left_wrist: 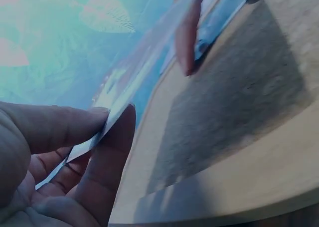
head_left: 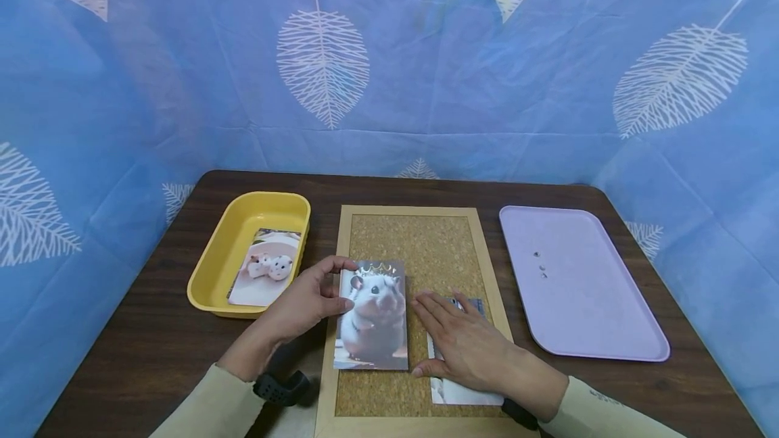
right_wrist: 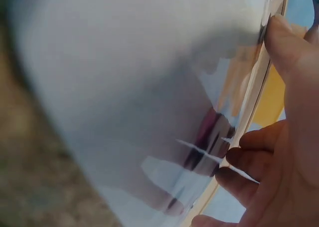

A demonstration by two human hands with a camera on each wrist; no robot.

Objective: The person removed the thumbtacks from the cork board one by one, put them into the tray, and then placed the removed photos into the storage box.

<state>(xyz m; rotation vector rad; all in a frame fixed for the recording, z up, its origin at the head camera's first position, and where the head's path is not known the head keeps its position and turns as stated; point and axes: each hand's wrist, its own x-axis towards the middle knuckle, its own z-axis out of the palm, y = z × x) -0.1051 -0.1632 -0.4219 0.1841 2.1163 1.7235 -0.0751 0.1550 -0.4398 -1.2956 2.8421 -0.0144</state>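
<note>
My left hand pinches a picture card of a white hamster with a gold crown by its left edge, thumb in front and fingers behind. In the left wrist view the same card is tilted above the cork board, casting a shadow on it. My right hand rests with fingers extended over a second card on the lower right of the cork board. That hand covers most of its picture. The right wrist view shows a glossy card surface close up, beside the fingers.
On the left stands a yellow tub with a card of two hamsters inside. A lilac tray lies on the right, holding a few tiny shiny pieces. Everything is on a dark wooden table before a blue leaf-patterned cloth.
</note>
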